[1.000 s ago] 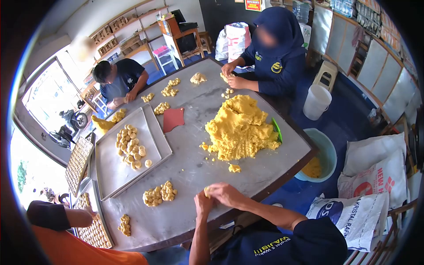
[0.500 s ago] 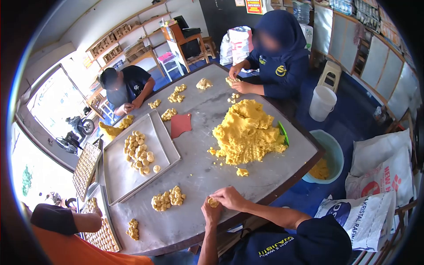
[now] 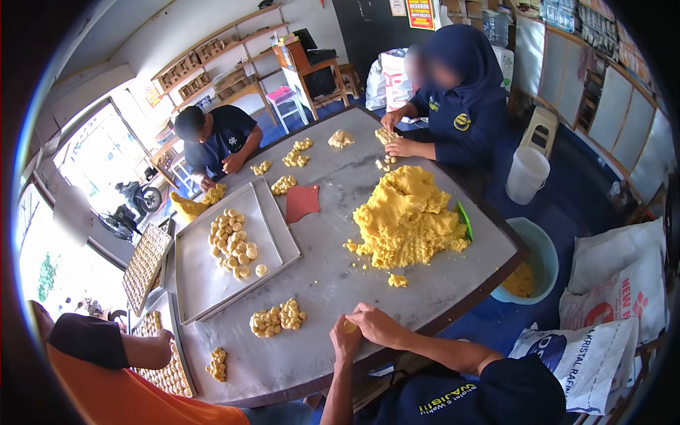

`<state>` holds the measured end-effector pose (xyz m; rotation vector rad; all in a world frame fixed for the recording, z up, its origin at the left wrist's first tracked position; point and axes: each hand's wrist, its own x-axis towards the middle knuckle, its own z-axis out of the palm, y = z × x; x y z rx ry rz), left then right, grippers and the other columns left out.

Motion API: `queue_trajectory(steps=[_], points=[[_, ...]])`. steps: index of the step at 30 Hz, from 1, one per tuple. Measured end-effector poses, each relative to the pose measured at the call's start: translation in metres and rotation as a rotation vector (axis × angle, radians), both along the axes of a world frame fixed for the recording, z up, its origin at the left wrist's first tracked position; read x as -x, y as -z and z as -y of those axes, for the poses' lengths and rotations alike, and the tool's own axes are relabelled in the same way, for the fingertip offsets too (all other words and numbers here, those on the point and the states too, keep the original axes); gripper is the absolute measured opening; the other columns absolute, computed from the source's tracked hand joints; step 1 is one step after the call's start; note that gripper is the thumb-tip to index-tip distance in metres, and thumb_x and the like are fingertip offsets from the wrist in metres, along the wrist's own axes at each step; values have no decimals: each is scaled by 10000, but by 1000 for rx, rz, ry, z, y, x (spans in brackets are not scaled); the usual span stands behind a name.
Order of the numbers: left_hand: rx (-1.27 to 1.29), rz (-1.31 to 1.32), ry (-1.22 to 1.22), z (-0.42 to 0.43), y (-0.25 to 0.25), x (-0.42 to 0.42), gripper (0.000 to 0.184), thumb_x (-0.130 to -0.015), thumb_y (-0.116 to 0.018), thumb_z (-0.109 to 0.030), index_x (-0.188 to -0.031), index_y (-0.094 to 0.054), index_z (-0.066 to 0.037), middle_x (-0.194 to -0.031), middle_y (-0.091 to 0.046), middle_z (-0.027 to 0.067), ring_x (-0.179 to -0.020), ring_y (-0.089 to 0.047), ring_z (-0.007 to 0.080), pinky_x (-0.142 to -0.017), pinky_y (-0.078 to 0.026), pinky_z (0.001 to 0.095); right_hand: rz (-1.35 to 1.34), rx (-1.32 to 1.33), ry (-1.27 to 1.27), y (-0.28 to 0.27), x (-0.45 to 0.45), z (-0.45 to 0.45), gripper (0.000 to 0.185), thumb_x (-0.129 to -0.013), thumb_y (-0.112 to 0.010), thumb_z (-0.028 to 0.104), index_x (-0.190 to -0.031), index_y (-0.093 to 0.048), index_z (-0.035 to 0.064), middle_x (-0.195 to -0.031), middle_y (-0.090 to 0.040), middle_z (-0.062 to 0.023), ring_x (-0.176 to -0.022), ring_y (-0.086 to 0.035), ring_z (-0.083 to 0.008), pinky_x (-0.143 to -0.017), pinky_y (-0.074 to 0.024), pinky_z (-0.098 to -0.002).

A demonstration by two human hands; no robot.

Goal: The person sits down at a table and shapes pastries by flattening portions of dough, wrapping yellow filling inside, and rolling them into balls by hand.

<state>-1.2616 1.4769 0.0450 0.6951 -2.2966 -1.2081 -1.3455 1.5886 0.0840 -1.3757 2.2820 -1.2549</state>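
"Holding what?"

"Cupping 1 little dough piece (image 3: pixel 350 326) narrowly in the left hand (image 3: pixel 345 341), and touching it with the right hand (image 3: pixel 377 326). Hiding the right pinch too much to tell."

"Seeing what nearby?"

"Seeing 2 clumps of dough balls (image 3: pixel 278 318) to the left on the gray table (image 3: pixel 340 273), and 1 big yellow pile (image 3: pixel 409 219) ahead."

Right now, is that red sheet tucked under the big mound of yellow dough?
No, the red sheet lies on the table, with bare tabletop between it and the yellow mound.
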Motion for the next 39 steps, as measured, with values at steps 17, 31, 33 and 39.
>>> queue_trajectory(steps=[17,31,33,39], points=[[-540,-106,56,32,10,-15,505,-1064,-473,-380,-814,-695,-2,-590,-520,-10,-559,-467,90,-549,-401,279,-417,-104,300,40,82,-60,334,-871,-553,-21,-1151,-709,76,-1286,-607,-170,-1169,-582,-361,-972,-504,-413],[535,105,272,22,9,-17,115,-943,-524,-118,-954,-595,-28,-1071,-556,161,-1041,-463,380,-907,-391,510,-235,-253,601,34,74,-114,659,-827,-545,-144,-1449,-474,62,-1401,-496,-226,-1301,-487,-402,-1017,-465,-426],[391,-49,296,27,-8,-15,117,-899,-610,-104,-996,-627,-42,-1029,-615,151,-997,-544,365,-906,-424,477,-239,-254,537,34,82,-120,596,-845,-587,-89,-1418,-504,56,-1285,-586,-203,-1168,-574,-386,-949,-496,-439],[246,-35,-91,16,0,-30,140,-1000,-533,-134,-1045,-600,-19,-1055,-691,153,-1003,-630,348,-903,-477,440,-219,-46,587,34,106,-110,317,-834,-703,32,-1149,-706,9,-1011,-710,-200,-964,-645,-355,-840,-519,-434]])
